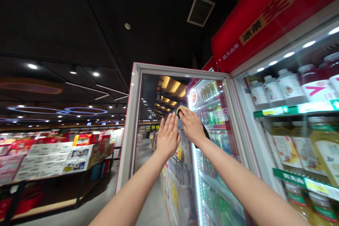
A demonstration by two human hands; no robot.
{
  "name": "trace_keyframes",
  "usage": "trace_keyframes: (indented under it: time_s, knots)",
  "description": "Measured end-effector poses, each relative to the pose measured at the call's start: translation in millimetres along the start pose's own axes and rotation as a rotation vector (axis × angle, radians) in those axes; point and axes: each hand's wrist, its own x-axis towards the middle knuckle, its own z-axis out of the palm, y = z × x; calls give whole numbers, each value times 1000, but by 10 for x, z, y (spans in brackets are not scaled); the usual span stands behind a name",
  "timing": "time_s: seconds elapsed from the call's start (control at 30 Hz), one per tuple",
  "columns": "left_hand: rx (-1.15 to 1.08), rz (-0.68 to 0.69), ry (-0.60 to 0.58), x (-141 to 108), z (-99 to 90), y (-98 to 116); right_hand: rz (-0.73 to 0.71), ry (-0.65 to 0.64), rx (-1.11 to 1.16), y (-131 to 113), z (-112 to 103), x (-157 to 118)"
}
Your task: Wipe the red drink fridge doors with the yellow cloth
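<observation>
A glass door (148, 113) with a pale metal frame stands open from a red drinks fridge (230, 42). My left hand (168, 136) lies flat at the glass, fingers together and stretched upward. Just right of it, my right hand (191, 123) has its fingers bent over a yellow and black item (178, 110) pressed near the glass. Most of that item is hidden under the fingers, and a dark part shows beside the wrist.
Bottles (291, 84) line the lit fridge shelves at the right. Stacked boxes (47, 159) stand on a low display table (76, 183) at the left. Grey floor (106, 190) shows between table and door. Drinks also appear through or reflected in the glass.
</observation>
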Motion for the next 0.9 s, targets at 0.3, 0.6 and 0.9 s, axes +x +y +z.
trace_keyframes:
  time_s: [0.3, 0.6, 0.9]
  knots:
    - [-11, 10, 43, 161, 156, 214, 365, 159, -73, 750, -115, -78]
    - [-32, 6, 55, 165, 208, 171, 305, -32, -145, 954, -225, 183]
    - [-89, 15, 93, 182, 265, 136, 478, -58, -336, 1705, -382, -599]
